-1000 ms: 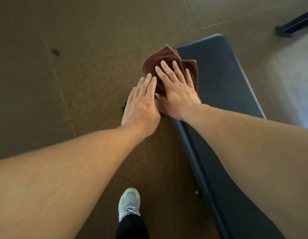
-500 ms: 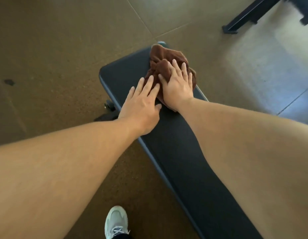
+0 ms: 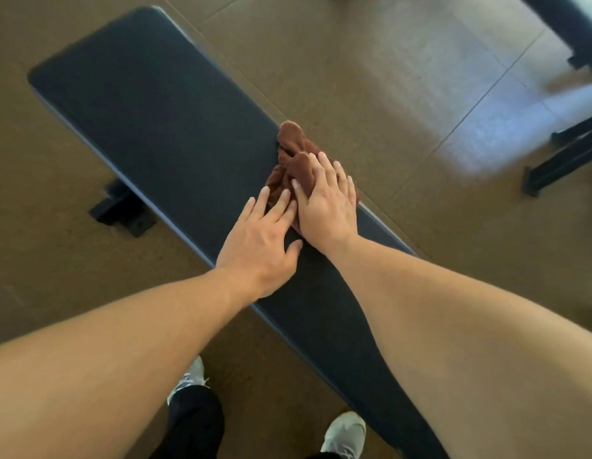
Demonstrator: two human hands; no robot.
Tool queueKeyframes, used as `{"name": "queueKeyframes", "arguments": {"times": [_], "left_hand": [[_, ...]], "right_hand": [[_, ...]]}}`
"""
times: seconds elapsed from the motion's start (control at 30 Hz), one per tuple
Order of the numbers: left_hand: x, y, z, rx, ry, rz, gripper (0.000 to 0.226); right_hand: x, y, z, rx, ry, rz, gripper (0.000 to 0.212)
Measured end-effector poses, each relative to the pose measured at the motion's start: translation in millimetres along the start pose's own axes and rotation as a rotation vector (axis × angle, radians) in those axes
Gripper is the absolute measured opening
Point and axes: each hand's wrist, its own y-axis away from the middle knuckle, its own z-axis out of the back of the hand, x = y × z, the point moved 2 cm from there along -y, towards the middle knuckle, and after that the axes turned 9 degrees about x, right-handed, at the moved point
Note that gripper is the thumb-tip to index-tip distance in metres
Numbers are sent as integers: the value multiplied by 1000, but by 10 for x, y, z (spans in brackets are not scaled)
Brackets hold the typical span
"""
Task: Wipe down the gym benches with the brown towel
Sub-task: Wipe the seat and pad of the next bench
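A: What are the fingers doing?

B: The right hand (image 3: 326, 207) lies flat on the brown towel (image 3: 296, 154), its fingers straight and slightly spread, pressing the cloth down. The left hand (image 3: 258, 246) lies palm-down just beside it, fingers straight and a little fanned; the fingertips (image 3: 283, 195) touch the towel's near edge and the thumb points toward the right wrist.

A: And where is the towel?

B: Bunched up on the bench (image 3: 155, 127), at the pad's far long edge, roughly midway along it. A crumpled peak sticks out beyond the right fingertips.

A: What is around the bench?

B: A black foot (image 3: 122, 210) shows under its near edge. The brown floor (image 3: 337, 61) lies all round. Two pale shoes (image 3: 346, 432) stand at its near side, and dark metal frames (image 3: 562, 160) sit well beyond its far side.
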Motion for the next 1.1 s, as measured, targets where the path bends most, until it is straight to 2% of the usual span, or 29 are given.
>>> {"name": "queueKeyframes", "arguments": {"times": [0.3,0.57,0.73,0.9,1.0,1.1], "left_hand": [[-1536,417,-1052,55,-56,-53,75],[-2268,914,-1731,111,-40,-80,74],[-2329,1421,-1857,215,-50,-122,68],[-2072,2131,-1870,342,-40,-53,80],[-1870,2407,-1863,409,-45,-7,84],[-1688,2555,-1857,465,-23,27,86]], "right_hand": [[-1539,1214,229,-46,-80,-82,57],[-2214,2143,170,-42,-49,-203,65],[-2100,2799,-45,-17,-386,-352,67],[-1590,3364,-303,60,-655,-572,76],[-1312,3479,-434,55,-747,-755,81],[-1144,3522,-506,63,-751,-853,80]]}}
